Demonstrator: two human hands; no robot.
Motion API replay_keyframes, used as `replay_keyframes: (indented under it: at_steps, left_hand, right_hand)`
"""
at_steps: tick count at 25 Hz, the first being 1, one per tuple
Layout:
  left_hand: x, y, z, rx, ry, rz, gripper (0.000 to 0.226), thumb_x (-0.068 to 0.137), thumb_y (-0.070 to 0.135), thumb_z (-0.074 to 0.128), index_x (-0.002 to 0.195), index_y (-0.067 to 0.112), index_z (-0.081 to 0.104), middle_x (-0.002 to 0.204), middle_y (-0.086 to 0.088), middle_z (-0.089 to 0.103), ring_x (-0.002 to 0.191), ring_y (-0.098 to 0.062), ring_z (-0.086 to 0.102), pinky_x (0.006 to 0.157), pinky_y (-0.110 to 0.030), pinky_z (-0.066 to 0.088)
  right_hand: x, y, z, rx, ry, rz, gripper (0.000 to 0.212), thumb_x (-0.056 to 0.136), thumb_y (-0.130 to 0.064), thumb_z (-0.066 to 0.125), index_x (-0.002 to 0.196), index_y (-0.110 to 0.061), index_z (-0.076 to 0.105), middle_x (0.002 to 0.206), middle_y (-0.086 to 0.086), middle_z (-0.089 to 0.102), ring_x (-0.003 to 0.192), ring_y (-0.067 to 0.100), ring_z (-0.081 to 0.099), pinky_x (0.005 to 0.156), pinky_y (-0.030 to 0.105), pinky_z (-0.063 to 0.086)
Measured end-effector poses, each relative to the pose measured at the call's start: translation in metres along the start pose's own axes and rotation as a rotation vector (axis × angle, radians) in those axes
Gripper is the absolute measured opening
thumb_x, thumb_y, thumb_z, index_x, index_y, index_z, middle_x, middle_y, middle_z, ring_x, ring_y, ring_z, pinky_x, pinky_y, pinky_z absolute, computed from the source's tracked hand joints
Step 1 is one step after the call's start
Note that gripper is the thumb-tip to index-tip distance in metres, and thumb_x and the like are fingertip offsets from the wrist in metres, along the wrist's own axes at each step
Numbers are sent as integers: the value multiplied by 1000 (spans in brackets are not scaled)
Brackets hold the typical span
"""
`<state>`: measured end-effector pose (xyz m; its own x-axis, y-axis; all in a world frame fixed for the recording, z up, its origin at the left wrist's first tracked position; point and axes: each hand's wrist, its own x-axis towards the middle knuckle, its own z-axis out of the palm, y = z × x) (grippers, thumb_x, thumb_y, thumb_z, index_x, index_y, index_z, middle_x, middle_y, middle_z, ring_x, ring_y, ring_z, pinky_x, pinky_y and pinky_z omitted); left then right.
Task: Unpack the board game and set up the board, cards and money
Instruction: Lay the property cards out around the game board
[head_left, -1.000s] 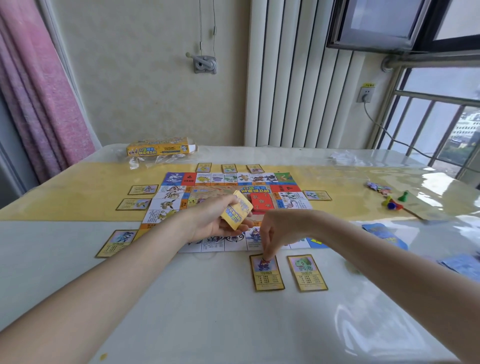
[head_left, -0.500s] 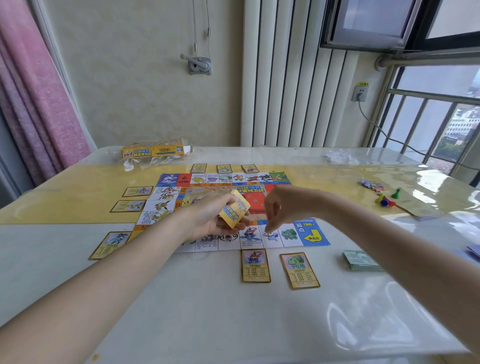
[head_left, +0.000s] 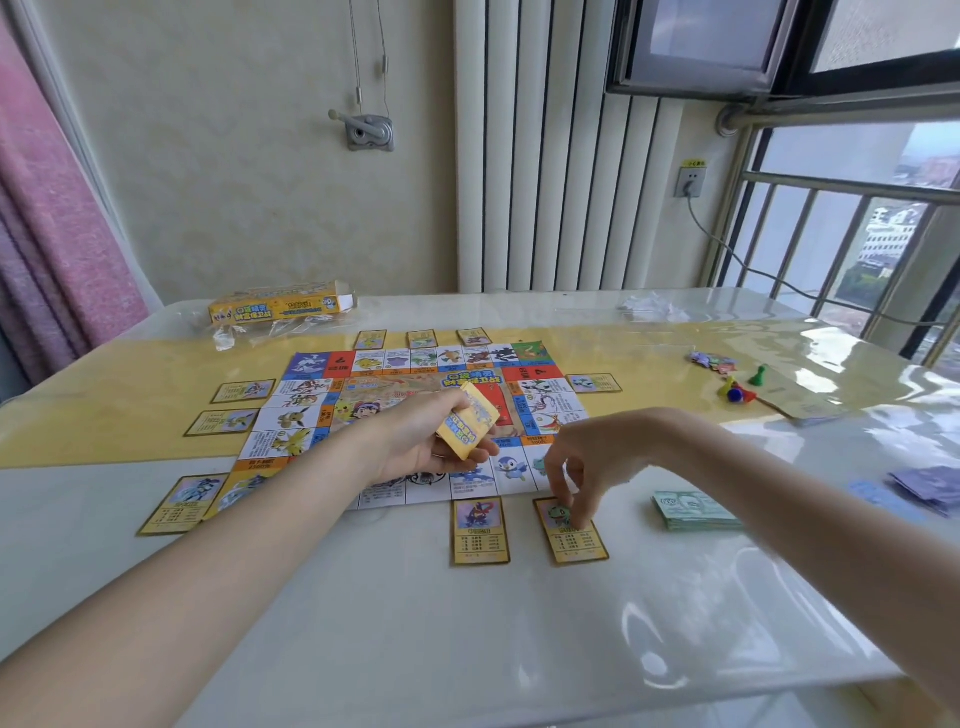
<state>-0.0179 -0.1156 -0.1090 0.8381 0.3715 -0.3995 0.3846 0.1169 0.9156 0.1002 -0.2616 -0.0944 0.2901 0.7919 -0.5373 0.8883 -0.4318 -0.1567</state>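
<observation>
Your left hand (head_left: 421, 441) grips the yellow card deck (head_left: 467, 427) above the board (head_left: 306, 415), which lies flat on the table (head_left: 467, 623). Your right hand (head_left: 587, 467) pinches the top of the green-creature card (head_left: 571, 531) — it sits just beside another card (head_left: 479, 531) at the board's near edge. The money stack (head_left: 693, 512) rests to the right.
</observation>
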Motion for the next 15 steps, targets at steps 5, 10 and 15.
replay_keyframes:
  at_steps: [5, 10, 15]
  left_hand:
    - [1, -4, -5, -80, -74, 12, 32, 97, 16, 33, 102, 1, 61, 87, -15, 72, 73, -20, 70, 67, -28, 57]
    - [3, -6, -13, -179, -139, 86, 18, 95, 7, 46, 105, 2, 59, 93, -18, 72, 80, -23, 72, 75, -33, 57]
    - [9, -3, -21, -127, 13, 156, 8, 91, 6, 54, 97, 6, 60, 78, -10, 73, 68, -18, 71, 67, -31, 58]
  right_hand:
    - [-3, 3, -8, 24, 12, 24, 20, 75, -28, 74, 69, -28, 55, 63, -9, 46, 57, 10, 41, 53, 21, 36]
    - [10, 0, -29, 518, 510, -39, 17, 85, -24, 64, 73, -14, 56, 63, 1, 56, 44, 8, 46, 48, 18, 41]
    - [31, -10, -28, 804, 558, -102, 9, 80, -10, 68, 76, -5, 61, 65, 5, 61, 50, 9, 52, 45, 16, 42]
